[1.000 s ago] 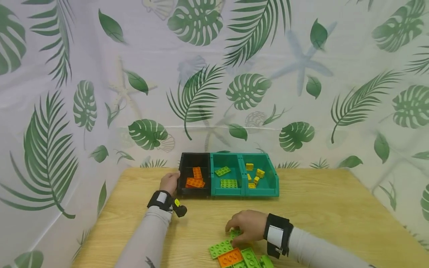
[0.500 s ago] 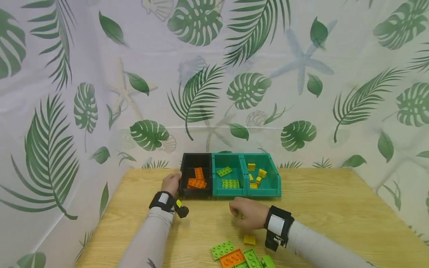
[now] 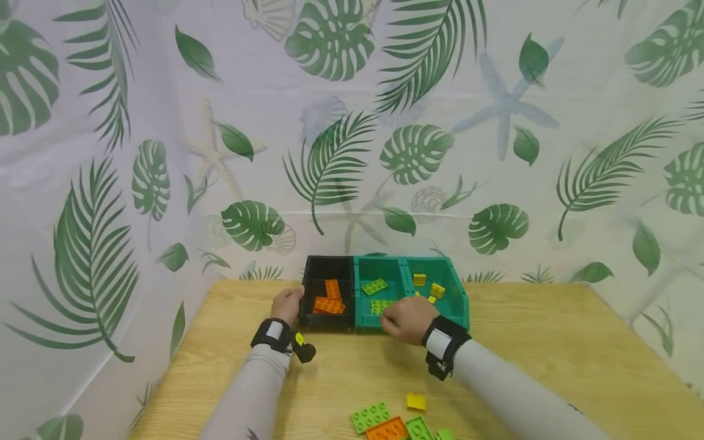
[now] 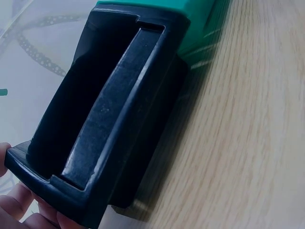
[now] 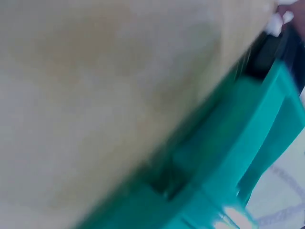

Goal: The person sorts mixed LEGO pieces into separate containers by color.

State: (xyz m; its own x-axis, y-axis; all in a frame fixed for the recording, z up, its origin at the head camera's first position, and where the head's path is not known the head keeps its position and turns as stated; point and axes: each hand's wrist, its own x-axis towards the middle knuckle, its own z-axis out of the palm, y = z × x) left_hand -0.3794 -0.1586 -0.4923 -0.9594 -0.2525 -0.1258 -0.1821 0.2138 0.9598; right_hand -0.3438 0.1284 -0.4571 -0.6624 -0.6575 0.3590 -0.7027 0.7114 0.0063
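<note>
The right hand [image 3: 409,319] has moved far, away from the loose green and orange bricks [image 3: 387,429] on the near part of the surface [image 3: 522,348], and now shows at the near edge of the middle teal bin [image 3: 379,267], where two green bricks [image 3: 375,286] lie. Its fingers are curled; whether they hold a brick cannot be told. The work seems to have shifted from the loose pieces to that bin. A yellow brick [image 3: 416,401] now lies uncovered, while the left hand [image 3: 287,305] still grips the black bin [image 3: 330,269] at its left wall.
</note>
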